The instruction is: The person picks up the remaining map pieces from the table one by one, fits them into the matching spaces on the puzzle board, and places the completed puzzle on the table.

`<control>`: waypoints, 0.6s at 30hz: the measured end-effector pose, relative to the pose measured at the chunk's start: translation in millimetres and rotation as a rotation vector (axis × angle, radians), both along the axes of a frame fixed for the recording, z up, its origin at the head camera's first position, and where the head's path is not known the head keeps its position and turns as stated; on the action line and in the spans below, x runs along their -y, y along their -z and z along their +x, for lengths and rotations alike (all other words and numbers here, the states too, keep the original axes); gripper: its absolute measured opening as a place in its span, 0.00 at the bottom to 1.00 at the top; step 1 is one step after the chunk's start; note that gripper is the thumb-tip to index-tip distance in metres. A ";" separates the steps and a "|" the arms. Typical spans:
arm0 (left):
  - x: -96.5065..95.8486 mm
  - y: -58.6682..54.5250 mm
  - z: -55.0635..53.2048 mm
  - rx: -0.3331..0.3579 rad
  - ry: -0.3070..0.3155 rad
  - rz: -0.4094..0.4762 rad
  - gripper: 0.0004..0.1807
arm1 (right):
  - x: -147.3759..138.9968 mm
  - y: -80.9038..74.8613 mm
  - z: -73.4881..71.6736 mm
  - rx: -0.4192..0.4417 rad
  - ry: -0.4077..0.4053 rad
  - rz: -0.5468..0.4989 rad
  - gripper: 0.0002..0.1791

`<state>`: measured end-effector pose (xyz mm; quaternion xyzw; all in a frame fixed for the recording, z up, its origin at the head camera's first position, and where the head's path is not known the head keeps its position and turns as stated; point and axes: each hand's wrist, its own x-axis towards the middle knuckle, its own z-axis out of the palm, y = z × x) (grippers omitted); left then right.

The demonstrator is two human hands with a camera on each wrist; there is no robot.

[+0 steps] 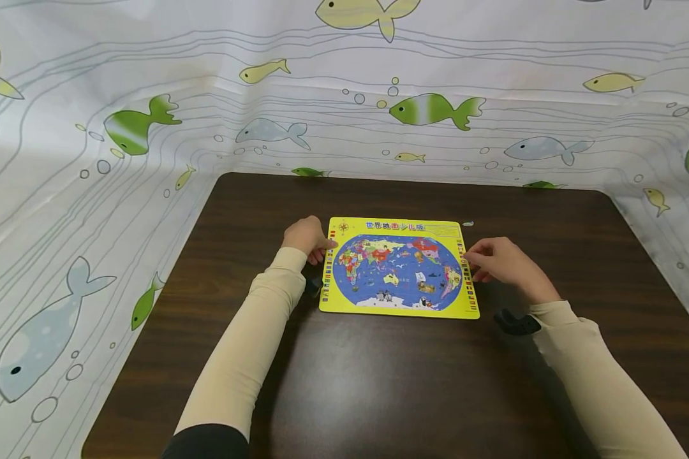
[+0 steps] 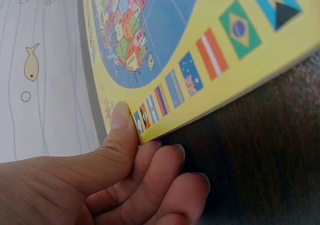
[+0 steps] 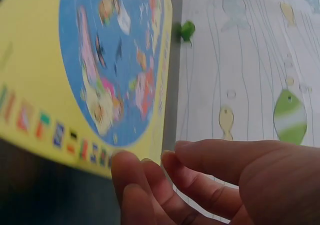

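Note:
A yellow-bordered world map board with a blue oval map, rows of small flags and Chinese lettering is in front of me at the middle of the table. My left hand pinches its left edge. In the left wrist view the thumb presses on the printed face while the other fingers are below the edge. At the board's right edge is my right hand, its fingers loosely bent. The right wrist view has its fingertips close by the flag border; whether they touch it I cannot tell.
The dark wood table extends around the board. Behind it and along the sides hangs a white sheet printed with fish and wavy lines. A black wrist strap shows below the right forearm. A small pale spot lies beyond the board's far right corner.

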<state>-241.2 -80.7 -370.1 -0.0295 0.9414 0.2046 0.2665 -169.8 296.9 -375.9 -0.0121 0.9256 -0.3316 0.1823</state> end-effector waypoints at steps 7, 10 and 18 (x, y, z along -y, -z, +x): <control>0.5 -0.2 0.3 -0.002 -0.003 0.000 0.21 | -20.6 0.6 -10.0 -0.032 0.066 0.046 0.23; 0.0 -0.2 -0.3 0.008 -0.005 0.003 0.21 | -26.7 2.7 -11.5 -0.039 0.078 0.060 0.23; -0.3 1.0 -1.5 0.003 -0.001 0.003 0.21 | -32.7 15.6 -16.8 -0.070 0.091 0.112 0.22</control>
